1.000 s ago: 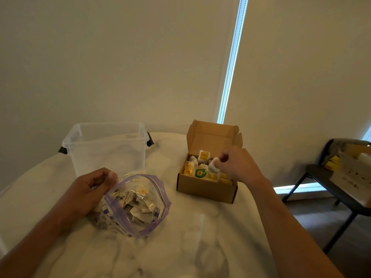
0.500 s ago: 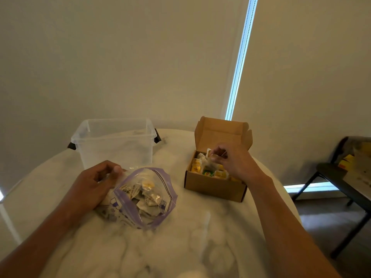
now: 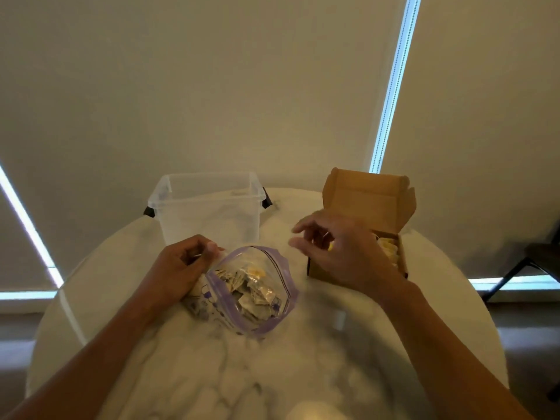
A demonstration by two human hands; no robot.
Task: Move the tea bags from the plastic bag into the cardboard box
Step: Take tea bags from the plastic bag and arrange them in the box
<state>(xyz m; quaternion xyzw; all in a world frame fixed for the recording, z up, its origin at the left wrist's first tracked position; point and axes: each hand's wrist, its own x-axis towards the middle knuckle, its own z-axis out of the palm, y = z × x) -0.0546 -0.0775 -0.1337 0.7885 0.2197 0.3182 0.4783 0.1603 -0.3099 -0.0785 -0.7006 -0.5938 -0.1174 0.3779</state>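
Observation:
A clear plastic bag (image 3: 272,316) with a purple zip rim lies open on the table, and several tea bags (image 3: 251,286) show inside it. My left hand (image 3: 178,268) pinches the bag's rim at its left side. The brown cardboard box (image 3: 357,201) stands to the right with its lid up; tea bags (image 3: 388,247) show in it behind my hand. My right hand (image 3: 342,250) hovers in front of the box's left side, fingers loosely spread toward the bag, holding nothing.
A clear plastic bin (image 3: 209,207) with black latches stands behind the bag. All of it sits on a round white marble table (image 3: 272,374). A dark chair (image 3: 539,262) stands at the far right, off the table.
My right hand has let go of a tea bag in the box and pulled back left toward the plastic bag, now with nothing in it. My left hand keeps hold of the bag's rim.

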